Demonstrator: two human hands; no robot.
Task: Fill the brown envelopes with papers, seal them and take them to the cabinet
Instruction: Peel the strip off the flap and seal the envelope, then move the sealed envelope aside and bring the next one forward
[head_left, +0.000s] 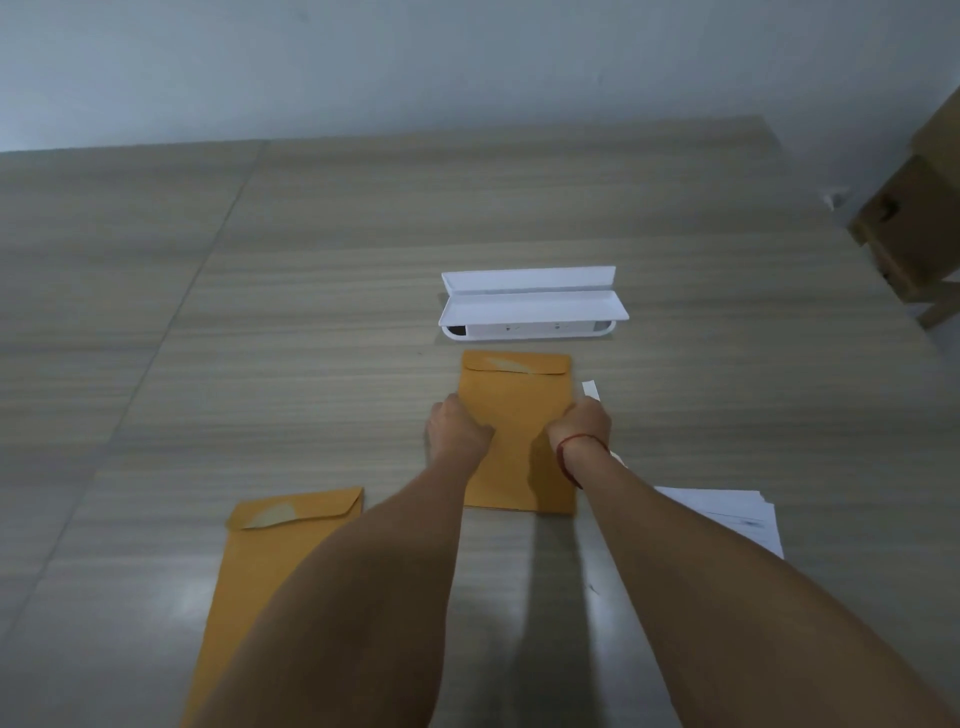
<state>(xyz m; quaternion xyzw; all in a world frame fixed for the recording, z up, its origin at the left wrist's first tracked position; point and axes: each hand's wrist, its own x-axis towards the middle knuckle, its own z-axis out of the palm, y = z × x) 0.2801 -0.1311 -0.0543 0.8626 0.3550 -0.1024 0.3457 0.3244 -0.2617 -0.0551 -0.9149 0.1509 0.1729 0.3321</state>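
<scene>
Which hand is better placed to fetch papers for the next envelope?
Probably the right hand: the paper stack lies on its side, beside that forearm. The left hand would have to cross the middle envelope.

- A plain pale grey-blue wall (467, 62) is seen behind, without any marks.
- Most of the view is taken by a table (311, 260) with a grey-brown wood-grain top.
- A straight seam (208, 249) is seen across the top on the left.
- A brown wooden piece of furniture (914, 218) is cut off by the right edge.
- The light is dim; soft reflections are seen on the near part of the top.
</scene>
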